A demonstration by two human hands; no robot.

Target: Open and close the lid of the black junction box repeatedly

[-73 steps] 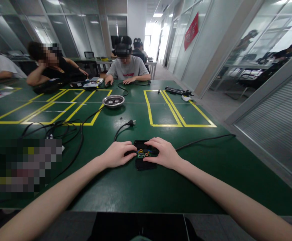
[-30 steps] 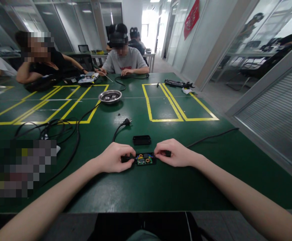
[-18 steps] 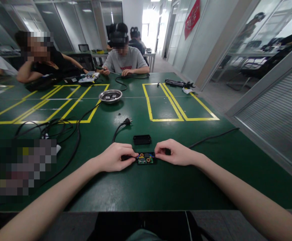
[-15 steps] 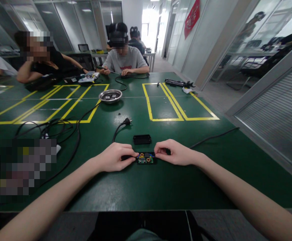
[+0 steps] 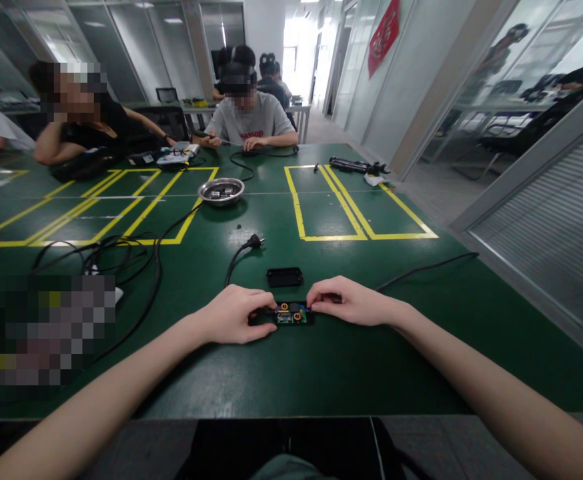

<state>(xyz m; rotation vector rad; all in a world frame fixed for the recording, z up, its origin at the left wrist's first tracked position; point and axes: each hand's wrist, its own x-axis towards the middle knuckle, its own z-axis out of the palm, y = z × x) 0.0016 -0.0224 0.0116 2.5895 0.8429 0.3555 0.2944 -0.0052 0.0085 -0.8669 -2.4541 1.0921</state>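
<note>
A small circuit board [image 5: 292, 313] with copper-coloured coils lies in a black case on the green table. My left hand [image 5: 239, 313] holds the case's left end, thumb at the lower corner and fingers at the upper one. At the other end, my right hand [image 5: 344, 301] has its fingertips pinched by the blue wires; whether they grip a wire or the case edge is too small to tell. Just beyond the case lies a black cover [image 5: 284, 277], untouched. A black cable with a plug [image 5: 255, 242] lies behind my left hand.
Farther back on the green table [image 5: 361, 373] is a metal bowl [image 5: 221, 192] with small parts. Coiled cables [image 5: 121, 253] lie at left beside a blurred-out item. A black tool [image 5: 356, 165] rests at the back right. Across the table, a person [image 5: 251, 120] holds a screwdriver.
My left thumb has moved down to the case's lower corner, widening the gap to its fingers. My right fingertips have shifted slightly inward and up.
</note>
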